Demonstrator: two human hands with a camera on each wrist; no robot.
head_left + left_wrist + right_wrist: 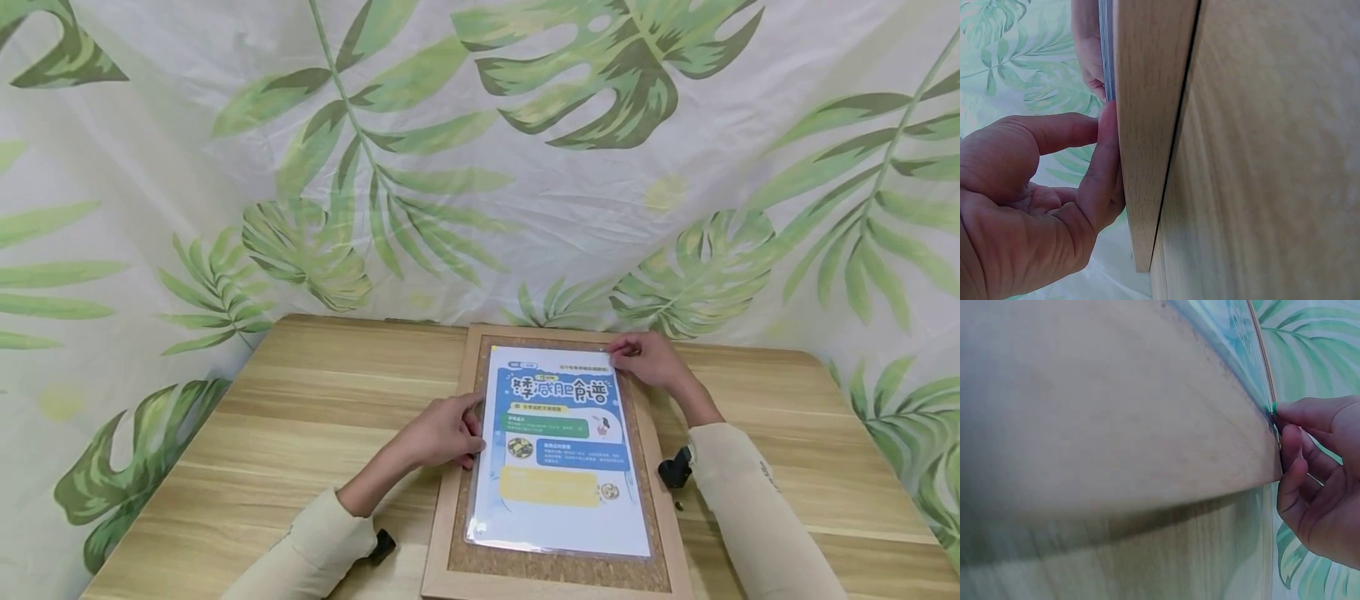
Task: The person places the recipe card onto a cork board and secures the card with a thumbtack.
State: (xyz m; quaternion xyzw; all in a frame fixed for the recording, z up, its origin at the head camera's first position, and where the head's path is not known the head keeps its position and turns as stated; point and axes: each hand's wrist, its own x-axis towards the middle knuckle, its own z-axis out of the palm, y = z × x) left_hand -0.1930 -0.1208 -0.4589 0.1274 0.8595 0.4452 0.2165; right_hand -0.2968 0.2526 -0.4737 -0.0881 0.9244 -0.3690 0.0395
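Note:
A laminated poster, printed in blue, yellow and green, lies on a wood-framed cork board. My left hand is at the poster's left edge; in the left wrist view the thumb and a finger meet there, beside the wooden frame. At the poster's upper right corner, my right hand pinches a small green pushpin; its point is hidden. A small yellow pushpin sits at the upper left corner.
The board lies on a wood-grain table, its far end close to a leaf-patterned curtain. A tiny dark object is on the table right of the board. Black wrist devices show at both sleeves.

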